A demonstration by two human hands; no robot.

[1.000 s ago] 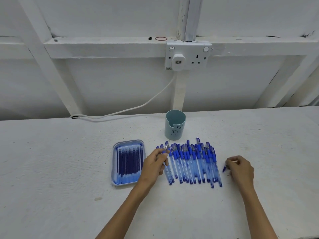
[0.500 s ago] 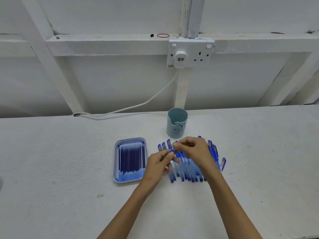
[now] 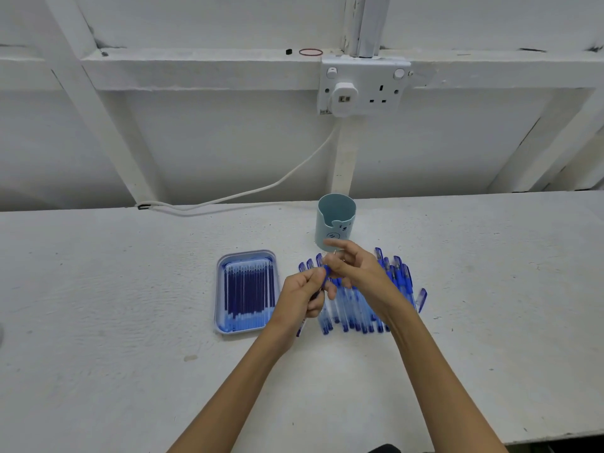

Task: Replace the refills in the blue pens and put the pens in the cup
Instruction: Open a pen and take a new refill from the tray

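– Blue pen first: where is it?
– Off the table, held in both hands over the left end of the row of blue pens. The left hand has its fingers curled round the barrel. The blue grip pokes up past the thumb and the tail end shows below the palm.
– And the right hand?
– Its thumb and middle fingers pinch the pen's grip end, and the forefinger is stretched out toward the cup. What sits at the very fingertips is too small to tell.
– Describe the cup.
– It is a pale teal pen cup with a bear face on its front, standing upright just behind the row.
– What lies beside the row?
– A loose blue cap lies just to its right. To its left a light blue tray holds dark blue refills, packed side by side.
– And the surface?
– It is a white tabletop, rough and chalky, with a small brownish spot toward the front left.
– The room behind it?
– There is a white-painted wall crossed by upright and slanting beams. A double socket sits on the horizontal beam with a white plug in its left outlet. A white cable droops down to the table's back edge. A red rubber band lies on the beam's ledge.
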